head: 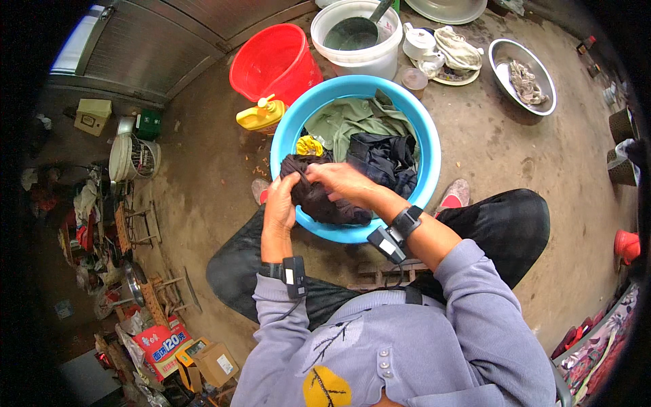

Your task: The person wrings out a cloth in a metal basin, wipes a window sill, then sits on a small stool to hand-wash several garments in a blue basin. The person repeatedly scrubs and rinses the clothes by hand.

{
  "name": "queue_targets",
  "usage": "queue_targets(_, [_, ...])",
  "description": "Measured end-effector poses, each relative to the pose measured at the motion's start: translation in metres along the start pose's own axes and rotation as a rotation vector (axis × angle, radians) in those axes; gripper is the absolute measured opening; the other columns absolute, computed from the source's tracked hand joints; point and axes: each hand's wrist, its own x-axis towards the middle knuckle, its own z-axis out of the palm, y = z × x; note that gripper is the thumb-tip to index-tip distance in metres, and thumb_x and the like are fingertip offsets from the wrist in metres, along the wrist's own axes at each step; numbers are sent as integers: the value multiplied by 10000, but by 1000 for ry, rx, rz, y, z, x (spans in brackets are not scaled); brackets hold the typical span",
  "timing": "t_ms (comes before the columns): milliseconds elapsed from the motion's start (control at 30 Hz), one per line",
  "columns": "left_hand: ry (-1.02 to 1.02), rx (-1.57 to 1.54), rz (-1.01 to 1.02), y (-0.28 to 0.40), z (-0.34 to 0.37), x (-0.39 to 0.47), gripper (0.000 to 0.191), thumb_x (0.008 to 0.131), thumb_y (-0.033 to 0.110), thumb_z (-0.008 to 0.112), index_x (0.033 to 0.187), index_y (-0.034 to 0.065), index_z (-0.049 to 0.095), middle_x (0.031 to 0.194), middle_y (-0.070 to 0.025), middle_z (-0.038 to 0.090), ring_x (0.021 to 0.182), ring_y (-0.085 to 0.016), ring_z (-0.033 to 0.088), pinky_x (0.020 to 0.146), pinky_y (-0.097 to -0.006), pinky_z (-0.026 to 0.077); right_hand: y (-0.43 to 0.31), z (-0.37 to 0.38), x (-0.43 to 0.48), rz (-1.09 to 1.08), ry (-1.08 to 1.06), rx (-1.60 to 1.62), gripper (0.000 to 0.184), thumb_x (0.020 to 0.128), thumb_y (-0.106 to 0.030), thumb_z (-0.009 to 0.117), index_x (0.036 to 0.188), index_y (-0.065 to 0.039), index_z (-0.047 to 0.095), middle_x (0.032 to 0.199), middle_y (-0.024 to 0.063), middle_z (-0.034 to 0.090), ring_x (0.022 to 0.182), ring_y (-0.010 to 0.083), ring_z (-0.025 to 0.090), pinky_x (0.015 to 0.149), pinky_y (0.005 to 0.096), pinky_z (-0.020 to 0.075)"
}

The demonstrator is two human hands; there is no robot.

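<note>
A round blue plastic basin (432, 152) stands on the floor between my feet. Over its near left rim, my left hand (281, 201) grips a dark brown cloth (325, 201) that hangs in bunched folds. My right hand (341, 178), slightly blurred, has its fingers closed on the upper part of the same cloth. Behind it in the basin lie a pale green garment (346, 119) and a dark navy garment (384, 155). A small yellow item (309, 146) sits by the basin's left wall; what it is I cannot tell.
Left of the basin are a yellow pump bottle (262, 116) and a red bucket (269, 63). A white bucket (356, 58) holding a dark ladle (356, 33) stands behind. At right, a metal basin (549, 76) contains crumpled cloth (526, 84). Boxes (216, 364) and small wooden stools (147, 300) line the left.
</note>
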Motion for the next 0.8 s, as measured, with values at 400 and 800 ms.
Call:
queue_targets(400, [-10, -65, 31, 14, 2, -14, 319, 800, 111, 497, 1092, -16, 520, 925, -139, 630, 663, -118, 543, 625, -238, 460, 70, -46, 62, -523, 379, -975, 343, 712, -62, 547, 1052, -90, 569, 1141, 109, 514, 1076, 320, 459, 878, 392, 411])
queue_targets(800, [22, 40, 227, 44, 0, -33, 410, 745, 163, 508, 1077, -77, 510, 952, -198, 608, 667, -163, 547, 627, -283, 461, 99, -88, 74, -456, 505, -1583, 129, 707, -147, 539, 831, -154, 576, 947, 30, 531, 946, 227, 488, 737, 380, 378])
